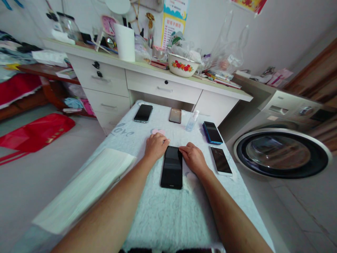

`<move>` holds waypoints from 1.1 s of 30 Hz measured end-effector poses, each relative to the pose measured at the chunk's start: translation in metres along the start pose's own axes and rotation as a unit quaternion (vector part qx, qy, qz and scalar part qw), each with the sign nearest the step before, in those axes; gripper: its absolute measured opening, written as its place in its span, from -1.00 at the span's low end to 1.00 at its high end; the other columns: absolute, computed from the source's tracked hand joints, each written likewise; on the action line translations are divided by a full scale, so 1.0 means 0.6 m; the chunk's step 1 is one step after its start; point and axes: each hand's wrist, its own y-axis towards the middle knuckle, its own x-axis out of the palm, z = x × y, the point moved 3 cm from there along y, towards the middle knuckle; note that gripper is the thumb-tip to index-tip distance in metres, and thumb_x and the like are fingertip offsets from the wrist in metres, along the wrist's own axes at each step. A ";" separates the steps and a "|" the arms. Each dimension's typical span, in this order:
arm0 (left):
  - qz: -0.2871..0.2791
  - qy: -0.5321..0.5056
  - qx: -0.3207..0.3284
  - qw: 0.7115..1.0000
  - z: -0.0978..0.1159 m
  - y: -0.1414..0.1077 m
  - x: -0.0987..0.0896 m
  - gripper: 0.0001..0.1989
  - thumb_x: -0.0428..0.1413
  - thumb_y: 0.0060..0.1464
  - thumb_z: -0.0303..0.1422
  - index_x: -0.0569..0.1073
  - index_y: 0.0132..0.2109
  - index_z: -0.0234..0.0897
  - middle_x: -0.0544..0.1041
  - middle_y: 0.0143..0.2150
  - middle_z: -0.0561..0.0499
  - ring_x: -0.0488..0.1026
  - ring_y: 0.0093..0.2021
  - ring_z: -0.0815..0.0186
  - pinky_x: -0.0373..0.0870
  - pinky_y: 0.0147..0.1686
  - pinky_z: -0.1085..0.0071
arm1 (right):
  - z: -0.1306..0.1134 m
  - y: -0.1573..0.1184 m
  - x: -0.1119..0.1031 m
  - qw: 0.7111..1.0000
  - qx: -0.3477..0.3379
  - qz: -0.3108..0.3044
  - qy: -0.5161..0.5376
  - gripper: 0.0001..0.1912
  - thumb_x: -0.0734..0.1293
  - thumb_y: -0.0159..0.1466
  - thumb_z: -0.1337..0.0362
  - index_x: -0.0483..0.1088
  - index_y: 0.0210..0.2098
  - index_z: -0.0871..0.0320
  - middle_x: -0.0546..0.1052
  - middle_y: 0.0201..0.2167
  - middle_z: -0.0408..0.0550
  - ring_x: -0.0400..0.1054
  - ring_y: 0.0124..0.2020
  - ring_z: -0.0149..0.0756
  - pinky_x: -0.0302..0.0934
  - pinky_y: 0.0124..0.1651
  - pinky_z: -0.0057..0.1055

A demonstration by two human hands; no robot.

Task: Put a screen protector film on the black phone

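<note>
A large black phone (171, 168) lies flat, screen up, on the cloth-covered table in front of me. At its top left corner is my left hand (156, 146), fingers curled in and the thumb pressed towards them; anything pinched there is too small to make out. My right hand (193, 157) rests on the cloth with its fingers together, their tips at the phone's upper right edge. A white-framed phone (221, 161) lies to the right of that hand. Beyond it is a dark phone with a blue edge (212, 133). A clear spray bottle (192, 121) stands behind my hands.
Another black phone (143, 113) and a brown-edged phone case (175, 115) lie at the table's far side. White folded paper or cloth (86, 189) runs along the left edge. A drawered counter (163, 84) stands behind, a washing machine (284, 151) to the right.
</note>
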 end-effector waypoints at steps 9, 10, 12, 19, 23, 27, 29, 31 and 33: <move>0.005 -0.012 0.012 1.000 -0.001 -0.001 0.000 -0.79 0.02 0.07 -0.29 0.55 -0.35 -0.18 0.51 -0.16 0.02 0.40 -0.14 0.20 0.30 -0.08 0.25 | -0.014 0.007 0.005 0.999 -0.037 -0.010 0.029 -0.72 0.15 0.37 0.21 0.48 -0.12 0.04 0.39 -0.34 -0.10 0.32 -0.28 -0.40 0.08 -0.22 -0.51; 0.004 -0.015 0.010 1.000 -0.001 -0.002 0.000 -0.80 0.02 0.06 -0.29 0.55 -0.35 -0.17 0.51 -0.15 0.02 0.39 -0.13 0.20 0.30 -0.08 0.25 | -0.013 0.006 0.004 0.999 -0.040 -0.009 0.034 -0.71 0.14 0.38 0.21 0.48 -0.12 0.05 0.39 -0.35 -0.10 0.32 -0.28 -0.40 0.08 -0.21 -0.51; 0.000 -0.017 0.006 1.000 0.000 -0.003 -0.001 -0.80 0.03 0.05 -0.29 0.55 -0.35 -0.17 0.50 -0.15 0.02 0.39 -0.12 0.20 0.29 -0.08 0.25 | -0.011 0.005 0.003 0.998 -0.042 -0.010 0.041 -0.71 0.14 0.38 0.21 0.47 -0.11 0.05 0.40 -0.34 -0.10 0.33 -0.28 -0.40 0.09 -0.21 -0.51; -0.001 -0.012 0.008 1.000 0.002 -0.003 -0.003 -0.80 0.02 0.05 -0.29 0.55 -0.35 -0.16 0.50 -0.15 0.03 0.38 -0.13 0.18 0.29 -0.10 0.23 | -0.001 0.004 0.001 0.997 -0.027 -0.017 0.065 -0.76 0.16 0.36 0.27 0.45 -0.15 0.10 0.44 -0.28 -0.09 0.33 -0.23 -0.39 0.10 -0.15 -0.50; 0.002 -0.011 0.007 1.000 0.002 -0.003 -0.003 -0.81 0.02 0.05 -0.30 0.54 -0.35 -0.16 0.50 -0.16 0.02 0.38 -0.13 0.18 0.29 -0.10 0.23 | 0.001 0.000 0.002 0.997 -0.032 -0.022 0.067 -0.74 0.16 0.36 0.24 0.47 -0.13 0.07 0.44 -0.30 -0.09 0.33 -0.25 -0.40 0.11 -0.17 -0.51; 0.000 -0.012 0.004 1.000 0.001 -0.004 -0.002 -0.81 0.03 0.05 -0.30 0.54 -0.36 -0.17 0.50 -0.16 0.01 0.38 -0.13 0.19 0.29 -0.10 0.24 | -0.001 -0.003 -0.002 0.996 -0.046 -0.028 0.070 -0.72 0.16 0.37 0.21 0.49 -0.11 0.03 0.42 -0.34 -0.10 0.33 -0.28 -0.40 0.11 -0.21 -0.51; -0.002 -0.013 0.003 1.000 0.000 -0.004 -0.001 -0.81 0.03 0.05 -0.30 0.54 -0.35 -0.17 0.50 -0.15 0.01 0.38 -0.13 0.18 0.29 -0.10 0.24 | 0.000 -0.003 -0.003 0.997 -0.041 -0.027 0.065 -0.72 0.16 0.37 0.20 0.50 -0.11 0.02 0.41 -0.34 -0.10 0.33 -0.29 -0.40 0.11 -0.22 -0.51; -0.002 -0.016 0.004 1.000 0.000 -0.004 -0.001 -0.82 0.03 0.04 -0.30 0.54 -0.35 -0.16 0.50 -0.15 0.01 0.37 -0.13 0.18 0.29 -0.10 0.23 | 0.001 -0.001 -0.003 0.998 -0.029 -0.022 0.055 -0.71 0.16 0.37 0.20 0.50 -0.11 0.02 0.41 -0.33 -0.09 0.33 -0.30 -0.40 0.10 -0.22 -0.51; -0.001 -0.019 0.005 1.000 -0.001 -0.004 -0.001 -0.82 0.03 0.04 -0.30 0.54 -0.35 -0.16 0.50 -0.15 0.02 0.37 -0.13 0.18 0.29 -0.09 0.23 | 0.001 0.001 -0.003 0.999 -0.016 -0.015 0.039 -0.71 0.16 0.37 0.21 0.50 -0.10 0.02 0.40 -0.33 -0.08 0.33 -0.29 -0.39 0.10 -0.23 -0.51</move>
